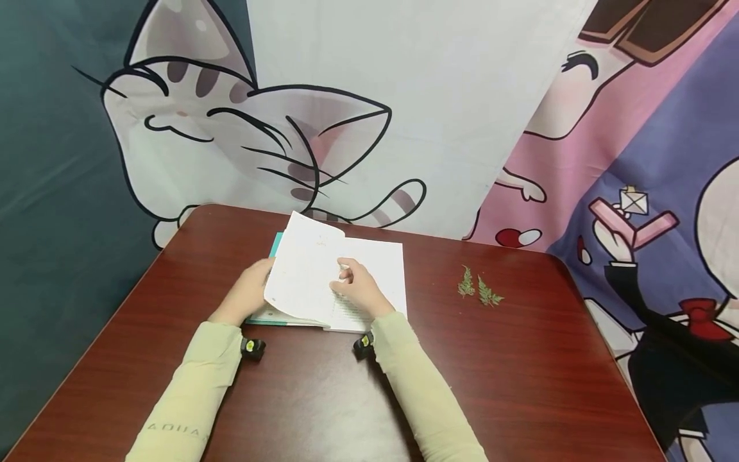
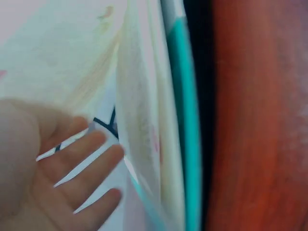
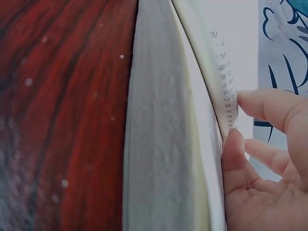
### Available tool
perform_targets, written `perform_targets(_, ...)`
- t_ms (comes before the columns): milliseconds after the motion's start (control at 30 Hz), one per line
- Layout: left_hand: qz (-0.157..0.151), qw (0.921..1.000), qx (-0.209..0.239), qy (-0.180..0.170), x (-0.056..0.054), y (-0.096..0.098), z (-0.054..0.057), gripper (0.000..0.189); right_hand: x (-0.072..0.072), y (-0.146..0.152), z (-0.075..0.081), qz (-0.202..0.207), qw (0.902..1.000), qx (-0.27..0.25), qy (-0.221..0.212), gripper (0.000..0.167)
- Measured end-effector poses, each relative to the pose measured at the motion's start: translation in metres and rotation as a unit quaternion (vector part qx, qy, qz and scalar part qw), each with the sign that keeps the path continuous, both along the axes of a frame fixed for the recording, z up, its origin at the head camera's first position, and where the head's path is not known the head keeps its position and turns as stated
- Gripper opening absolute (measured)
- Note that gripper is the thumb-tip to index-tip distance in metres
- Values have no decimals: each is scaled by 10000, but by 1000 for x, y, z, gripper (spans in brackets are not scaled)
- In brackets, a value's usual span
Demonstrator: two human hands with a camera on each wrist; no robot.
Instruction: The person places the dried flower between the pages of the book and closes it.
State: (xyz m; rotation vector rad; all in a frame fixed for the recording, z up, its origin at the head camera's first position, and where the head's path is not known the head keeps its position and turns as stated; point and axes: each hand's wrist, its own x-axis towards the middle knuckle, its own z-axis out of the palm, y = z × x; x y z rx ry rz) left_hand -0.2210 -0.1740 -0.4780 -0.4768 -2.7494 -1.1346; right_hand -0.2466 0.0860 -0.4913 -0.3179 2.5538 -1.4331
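Book (image 1: 308, 276) on table (image 1: 519, 385); leaf sprigs (image 1: 487, 295) right of book; cloth (image 1: 450, 109) behind table.

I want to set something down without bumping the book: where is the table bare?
The table looks bare right of the right sleeve, this side of the two leafy sprigs, and left of the left sleeve; a narrower gap runs between sprigs and open book. It is crowded at the book, with the left hand and right hand there.

High head view, facing forward and down, book (image 1: 312, 276) at centre, left wrist view close, sideways, table (image 2: 262, 120) at frame right, right wrist view likewise, table at frame left, both in all views.
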Motion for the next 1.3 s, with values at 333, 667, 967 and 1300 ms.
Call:
perform_targets(333,579,9902,190,1259,6,18,30,36,-1,-2,1,4,10000,62,6,61)
perform_targets(667,-505,9800,-1915,210,4,35,25,46,-3,-2,2,-9,9999,69,74,61)
perform_targets(967,-1047,9759,-1843,-520,6,43,10,60,-3,-2,0,11,9999,73,118,61)
perform_targets(1300,-1272,9623,-2077,-1215,7,43,8,76,-1,-2,0,-78,9999,-41,127,58)
